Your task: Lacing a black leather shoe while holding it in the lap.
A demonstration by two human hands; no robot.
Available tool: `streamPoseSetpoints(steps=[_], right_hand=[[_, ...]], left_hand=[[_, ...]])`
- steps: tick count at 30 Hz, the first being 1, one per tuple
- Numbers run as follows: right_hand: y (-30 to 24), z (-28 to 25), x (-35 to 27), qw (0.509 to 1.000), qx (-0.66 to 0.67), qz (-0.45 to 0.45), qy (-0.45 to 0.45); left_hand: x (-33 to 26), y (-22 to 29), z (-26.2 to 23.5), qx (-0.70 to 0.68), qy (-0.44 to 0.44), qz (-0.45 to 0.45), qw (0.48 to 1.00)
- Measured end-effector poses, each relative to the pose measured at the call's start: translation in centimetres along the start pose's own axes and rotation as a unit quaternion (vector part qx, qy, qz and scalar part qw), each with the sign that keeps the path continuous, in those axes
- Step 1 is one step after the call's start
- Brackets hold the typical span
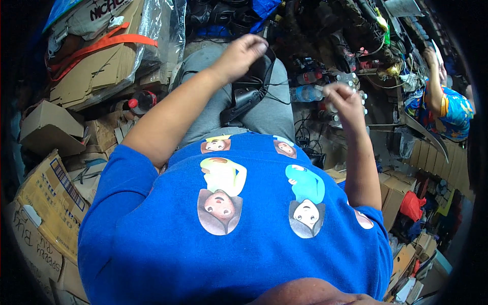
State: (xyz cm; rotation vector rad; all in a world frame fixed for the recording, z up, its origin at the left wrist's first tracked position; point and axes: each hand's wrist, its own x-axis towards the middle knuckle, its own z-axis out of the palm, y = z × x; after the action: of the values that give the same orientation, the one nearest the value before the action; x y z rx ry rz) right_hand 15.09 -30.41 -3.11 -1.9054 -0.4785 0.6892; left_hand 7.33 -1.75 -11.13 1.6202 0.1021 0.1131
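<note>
On my lap, between my grey-trousered thighs, lies a black leather piece (245, 98) with a curved strap or edge; it looks like footwear, but its exact kind is hard to make out. Thin dark strands (278, 84) stick out to its right. My left hand (243, 55) is raised above and beyond the piece, thumb and fingers pinched together. Off to the right, apart from the piece, my right hand (346, 101) is closed with curled fingers. Whatever either hand pinches is too small or thin to see.
Plastic bottles (306, 93) stand and lie beside my right hand. Flattened cardboard (101, 76) and an open box (51, 127) crowd the left, near a red-capped bottle (142, 102). Another person in a blue patterned shirt (452, 114) is at the far right.
</note>
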Motion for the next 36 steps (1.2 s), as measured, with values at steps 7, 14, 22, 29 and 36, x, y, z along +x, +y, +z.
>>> streamPoseSetpoints(steps=[7, 14, 22, 29, 36], right_hand=[[-4.0, 8.8, 5.0, 0.822, 0.508, -0.121, -0.227], [4.3, -0.4, 1.1, 0.953, -0.294, 0.036, -0.055], [19.7, -25.5, -10.9, 0.752, -0.544, 0.346, 0.136], [3.7, 1.7, 0.3, 0.989, -0.106, 0.071, -0.077], [2.5, 6.4, 3.2, 0.976, 0.012, 0.094, -0.195]], left_hand=[[-4.3, 5.1, -1.9, -0.244, -0.162, 0.004, 0.956], [-11.4, 5.2, -11.9, 0.504, -0.023, 0.162, 0.848], [-24.4, 13.6, -33.6, 0.716, 0.415, -0.156, 0.54], [-11.1, 6.0, -6.9, 0.405, 0.028, 0.051, 0.912], [-5.6, 3.3, -1.5, 0.381, -0.091, 0.096, 0.915]])
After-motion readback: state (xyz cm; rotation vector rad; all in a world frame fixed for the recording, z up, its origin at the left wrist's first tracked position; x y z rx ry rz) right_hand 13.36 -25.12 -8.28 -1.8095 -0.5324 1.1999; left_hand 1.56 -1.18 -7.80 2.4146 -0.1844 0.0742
